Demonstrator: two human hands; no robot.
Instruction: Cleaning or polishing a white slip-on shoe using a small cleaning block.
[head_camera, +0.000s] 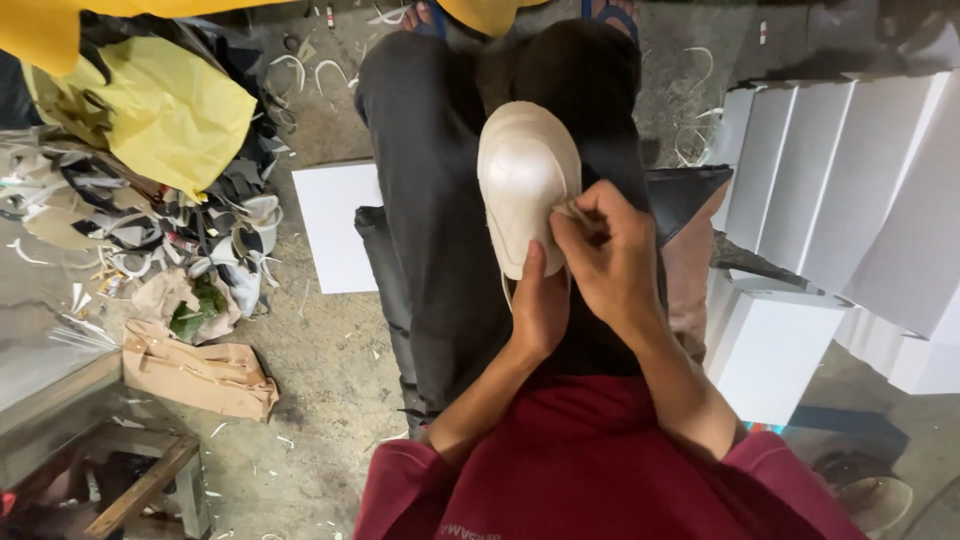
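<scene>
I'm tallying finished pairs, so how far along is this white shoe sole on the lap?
Done: the white sole looks fully shaped and clean across its toe end. In hand: the left hand props its near end while the right hand pinches its edge, apparently pulling a thin trimming. Left: cannot tell how much edge remains.

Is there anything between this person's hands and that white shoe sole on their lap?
Nothing visible. The left hand grips the near end of the white shoe sole directly, and the right hand pinches at its right edge. Both touch it, with no other object in between.
</scene>
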